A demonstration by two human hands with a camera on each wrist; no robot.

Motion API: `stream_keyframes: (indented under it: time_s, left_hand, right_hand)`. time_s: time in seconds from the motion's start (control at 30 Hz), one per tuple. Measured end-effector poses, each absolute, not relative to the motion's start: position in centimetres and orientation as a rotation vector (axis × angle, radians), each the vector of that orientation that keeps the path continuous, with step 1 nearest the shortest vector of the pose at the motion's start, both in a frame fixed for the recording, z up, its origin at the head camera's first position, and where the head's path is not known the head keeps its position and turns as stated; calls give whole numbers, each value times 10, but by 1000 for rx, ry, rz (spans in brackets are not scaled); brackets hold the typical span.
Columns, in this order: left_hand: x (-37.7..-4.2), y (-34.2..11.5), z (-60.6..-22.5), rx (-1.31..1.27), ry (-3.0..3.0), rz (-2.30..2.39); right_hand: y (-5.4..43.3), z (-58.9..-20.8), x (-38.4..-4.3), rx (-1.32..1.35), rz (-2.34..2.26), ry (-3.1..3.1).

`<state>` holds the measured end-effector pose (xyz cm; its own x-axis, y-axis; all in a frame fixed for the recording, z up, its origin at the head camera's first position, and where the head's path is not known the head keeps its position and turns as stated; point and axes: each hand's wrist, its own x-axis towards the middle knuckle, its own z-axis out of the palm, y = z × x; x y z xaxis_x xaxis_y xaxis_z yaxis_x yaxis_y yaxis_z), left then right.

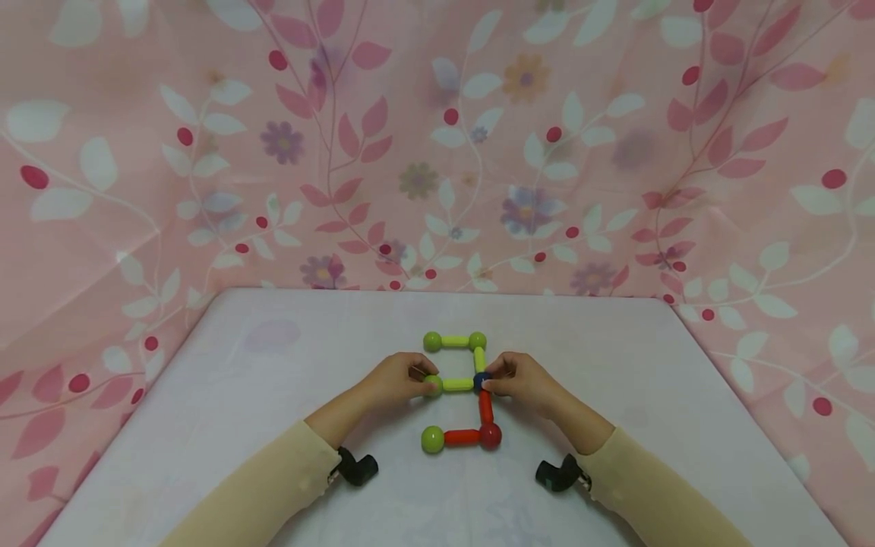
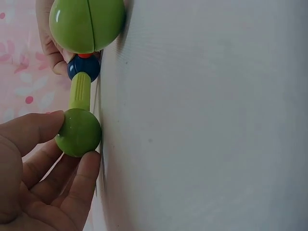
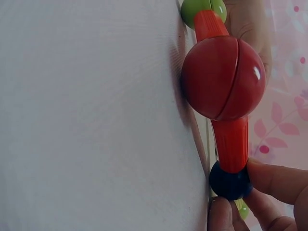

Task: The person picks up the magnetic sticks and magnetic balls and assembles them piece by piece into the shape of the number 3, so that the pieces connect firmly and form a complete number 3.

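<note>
A figure of balls and rods lies on the table, shaped like a 3. My left hand (image 1: 403, 377) pinches the green ball (image 2: 79, 133) at the left end of the middle row. The dark blue ball (image 3: 230, 180) at the right of that row is between the thumb and fingers of my right hand (image 1: 522, 382). A yellow-green rod (image 1: 458, 385) joins these two balls. Another yellow-green rod (image 1: 479, 358) runs from the blue ball to the far row. On the near side, a red rod (image 3: 232, 144) links the blue ball to a red ball (image 3: 224, 78).
Two green balls, one at the far left (image 1: 432, 341), are joined by a rod in the far row. A second red rod (image 1: 462, 437) leads to the near green ball (image 1: 433, 440). The white table (image 1: 615, 334) meets a flowered pink cloth (image 1: 424, 152) behind.
</note>
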<state>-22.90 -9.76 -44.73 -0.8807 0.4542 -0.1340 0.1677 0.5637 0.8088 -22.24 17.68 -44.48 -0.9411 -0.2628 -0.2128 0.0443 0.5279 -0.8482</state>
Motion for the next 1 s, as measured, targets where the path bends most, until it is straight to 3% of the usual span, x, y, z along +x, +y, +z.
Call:
stream_keyframes:
  time_s: [1.0]
  left_hand:
    - [-232,-97,-449,476,2524,1216]
  right_hand:
    - [173,-442,-226,-184,-1396,2441]
